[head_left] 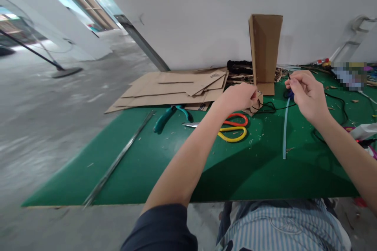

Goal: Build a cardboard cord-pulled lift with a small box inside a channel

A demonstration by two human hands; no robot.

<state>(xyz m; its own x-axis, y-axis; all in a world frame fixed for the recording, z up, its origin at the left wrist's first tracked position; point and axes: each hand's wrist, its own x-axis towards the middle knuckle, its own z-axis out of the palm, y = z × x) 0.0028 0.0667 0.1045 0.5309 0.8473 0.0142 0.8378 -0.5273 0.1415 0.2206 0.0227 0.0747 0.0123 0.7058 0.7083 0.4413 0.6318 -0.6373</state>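
Black cord (269, 106) lies in loose loops between my two hands, above the green table. My left hand (240, 97) is closed, thumb and fingers pinched where the cord reaches them. Just under those fingertips is a small cardboard piece (255, 106), partly hidden. Farther right, my right hand (308, 92) pinches the cord, and a short dark end sticks up past the fingertips. Behind and between the hands stands a tall, folded cardboard piece (267, 51). Scissors (234, 134) with one red and one yellow handle lie partly under my left forearm.
Pliers (165, 120) with teal handles and a bundle of thin wires (120, 159) lie on the left. Flat cardboard sheets (173, 90) are stacked against the wall. A translucent glue stick (285, 133) lies near my right hand. Scraps dot the green tabletop (250, 180).
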